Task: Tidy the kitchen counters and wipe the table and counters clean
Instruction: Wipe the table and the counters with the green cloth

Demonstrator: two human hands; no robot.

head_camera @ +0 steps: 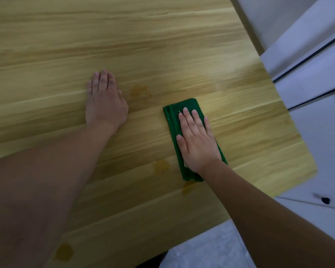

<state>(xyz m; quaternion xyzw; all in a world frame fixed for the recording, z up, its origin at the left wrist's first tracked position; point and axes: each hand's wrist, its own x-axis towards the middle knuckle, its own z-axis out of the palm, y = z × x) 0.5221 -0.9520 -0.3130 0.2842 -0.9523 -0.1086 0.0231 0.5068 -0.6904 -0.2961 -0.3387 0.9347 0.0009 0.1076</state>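
A light wooden table (162, 45) fills most of the view. On it, right of centre, lies a folded green cloth (174, 115). My right hand (196, 141) presses flat on the cloth with straight fingers, covering its middle. My left hand (104, 101) rests flat on the bare wood to the left of the cloth, fingers together and pointing away from me. Several yellowish stains mark the wood: one (137, 91) between the hands, one (161, 166) just left of the cloth's near end, one (64, 252) near the front edge.
White cabinet fronts (317, 78) with dark seams stand along the table's right edge. A white surface with a small dark hole (325, 200) lies at the lower right. Pale tiled floor (207, 250) shows below the table's front corner.
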